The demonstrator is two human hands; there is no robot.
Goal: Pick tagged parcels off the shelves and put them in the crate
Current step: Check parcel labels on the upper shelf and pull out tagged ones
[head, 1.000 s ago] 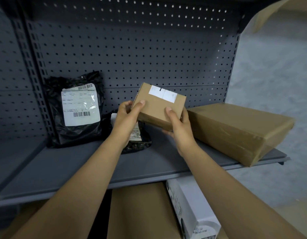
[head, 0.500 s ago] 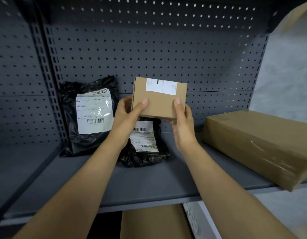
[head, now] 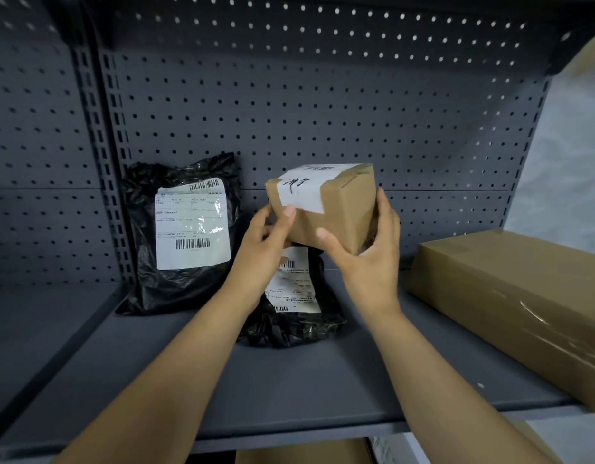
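Note:
I hold a small brown cardboard box in the air above the grey shelf, tilted so a white label with handwriting faces me. My left hand grips its lower left edge, thumb on the label. My right hand cups its right side and underside. Below the box lies a small black poly bag with a white shipping label, partly hidden by my left wrist. A larger black poly bag with a barcode label leans against the pegboard at the left. No crate is in view.
A long brown carton wrapped in clear tape lies on the shelf's right end, overhanging the front edge. Grey pegboard backs the shelf. Cardboard shows on the level below. An upright post divides the left bay.
The box has been turned in my hands, so its label side now faces up and toward me. My right hand has shifted under its right side. The camera has moved closer.

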